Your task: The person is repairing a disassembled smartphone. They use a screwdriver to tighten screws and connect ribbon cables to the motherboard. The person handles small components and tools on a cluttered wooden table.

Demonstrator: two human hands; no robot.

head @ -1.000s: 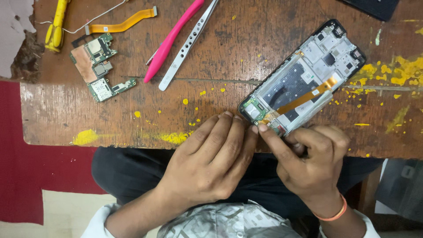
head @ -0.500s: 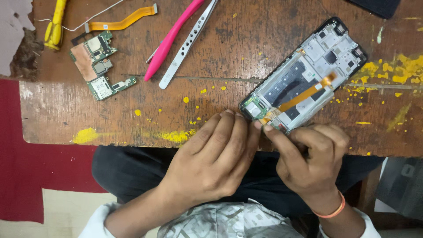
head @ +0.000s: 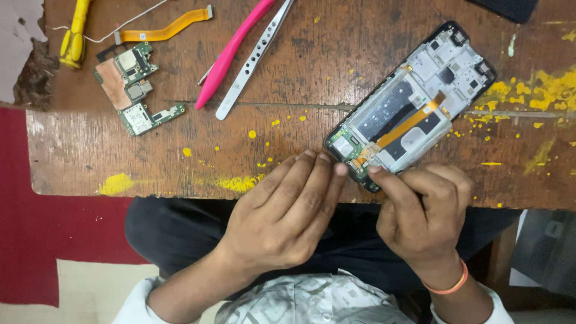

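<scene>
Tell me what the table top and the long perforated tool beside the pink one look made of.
Table top: worn brown wood, judging by visible grain, cracks and yellow paint splashes. Perforated tool: probably bare metal, pale silvery with a dull sheen and punched holes.

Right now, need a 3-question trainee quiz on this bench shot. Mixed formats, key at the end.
1. True or false: the opened phone lies on the wooden table with its back cover off and an orange flex cable running across its inside.
2. Which lies directly beside the pink tool? A) metal tweezers B) the green circuit board C) the yellow tool
3. Which part of the phone do the left hand and right hand touch with their fingertips?

Key: 1 true; 2 A; 3 the bottom end, nearest the table edge.
</scene>
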